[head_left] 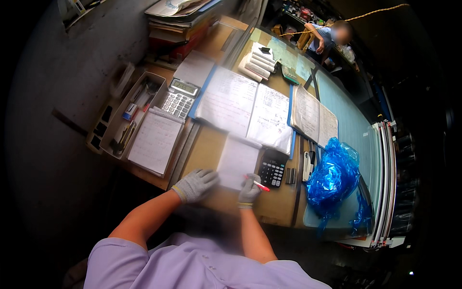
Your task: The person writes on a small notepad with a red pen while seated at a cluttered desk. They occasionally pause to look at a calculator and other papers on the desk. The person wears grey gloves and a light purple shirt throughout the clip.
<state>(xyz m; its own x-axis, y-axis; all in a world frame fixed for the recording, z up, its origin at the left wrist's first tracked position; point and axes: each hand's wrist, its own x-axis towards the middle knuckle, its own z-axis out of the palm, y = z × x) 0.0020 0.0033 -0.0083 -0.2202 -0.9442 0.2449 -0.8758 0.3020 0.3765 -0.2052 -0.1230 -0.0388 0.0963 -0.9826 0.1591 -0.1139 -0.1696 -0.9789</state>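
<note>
Both my hands wear light grey knit gloves. My left hand (196, 185) lies flat on the table with its fingers stretched out, its fingertips by the lower left edge of a white notepad (238, 161). In my right hand (249, 191) a red pen (261, 185) is gripped over the pad's lower right corner; whether its tip touches the paper I cannot tell. Just right of the pad sits a black calculator (272, 168). Beyond the pad an open ledger (231, 98) with handwritten pages and a blue cover lies spread out.
Crumpled blue plastic (334, 176) lies at right, beside a stapler (308, 166). A second open book (314, 115) rests farther back. On the left are a stationery box (122, 113), a silver calculator (179, 98) and a spiral notepad (155, 142). Another person (327, 38) is at the far right.
</note>
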